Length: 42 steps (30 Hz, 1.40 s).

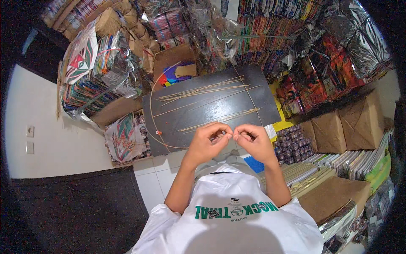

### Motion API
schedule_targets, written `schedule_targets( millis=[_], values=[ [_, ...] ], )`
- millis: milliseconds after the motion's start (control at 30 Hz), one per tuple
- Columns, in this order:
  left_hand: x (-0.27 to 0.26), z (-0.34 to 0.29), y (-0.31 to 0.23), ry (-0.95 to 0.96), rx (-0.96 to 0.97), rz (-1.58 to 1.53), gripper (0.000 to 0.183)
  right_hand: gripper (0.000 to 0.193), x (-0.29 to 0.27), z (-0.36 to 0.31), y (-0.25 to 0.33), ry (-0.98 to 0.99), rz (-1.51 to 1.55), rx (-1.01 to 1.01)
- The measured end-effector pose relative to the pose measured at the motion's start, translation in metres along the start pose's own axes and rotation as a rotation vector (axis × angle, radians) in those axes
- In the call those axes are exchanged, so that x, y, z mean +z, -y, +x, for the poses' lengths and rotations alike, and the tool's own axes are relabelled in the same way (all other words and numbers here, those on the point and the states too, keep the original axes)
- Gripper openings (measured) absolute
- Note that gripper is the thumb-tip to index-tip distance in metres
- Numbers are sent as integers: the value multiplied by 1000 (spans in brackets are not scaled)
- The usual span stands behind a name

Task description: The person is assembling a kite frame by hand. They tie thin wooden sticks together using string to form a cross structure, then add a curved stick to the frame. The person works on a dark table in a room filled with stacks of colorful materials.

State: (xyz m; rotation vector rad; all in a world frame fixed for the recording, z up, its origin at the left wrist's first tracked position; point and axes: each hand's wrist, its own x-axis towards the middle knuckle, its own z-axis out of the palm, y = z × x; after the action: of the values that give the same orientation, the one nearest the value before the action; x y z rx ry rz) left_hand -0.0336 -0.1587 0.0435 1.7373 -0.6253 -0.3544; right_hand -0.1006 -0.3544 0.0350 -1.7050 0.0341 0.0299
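My left hand (210, 142) and my right hand (256, 144) are raised over the near edge of the black table (203, 111). Their fingertips pinch and meet in the middle; anything between them is too fine to make out. Beyond them lies a bundle of thin sticks (220, 120). Farther back, more thin sticks (198, 92) fan out loosely, with single ones lying apart. A long thin strip (152, 101) bows round the table's left side. Next to its lower part sits a small orange and white piece (159, 133).
Stacks of colourful wrapped sheets (270, 31) line the back. On the left stands a box (123, 142) with printed sheets on it. An open carton (175, 57) touches the table's far side. Brown paper packages (353, 122) and small dark packs (293, 144) sit at the right.
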Motion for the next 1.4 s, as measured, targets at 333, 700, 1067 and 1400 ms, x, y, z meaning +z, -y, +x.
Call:
schedule_targets(
  millis=[333,700,1067,1400],
  values=[
    [1,-1,1,41,27,40,12,16,-7,0,34,-35,-355,-215],
    [-2,-7,1,112,-65,-165,9,8,-7,6,0,58,76,-14],
    [-2,-2,8,45,-35,-11,10,9,6,-6,22,-85,-264,-149],
    [-2,-3,0,94,-20,-180,10,6,-5,4,20,-32,-107,-88]
  ],
)
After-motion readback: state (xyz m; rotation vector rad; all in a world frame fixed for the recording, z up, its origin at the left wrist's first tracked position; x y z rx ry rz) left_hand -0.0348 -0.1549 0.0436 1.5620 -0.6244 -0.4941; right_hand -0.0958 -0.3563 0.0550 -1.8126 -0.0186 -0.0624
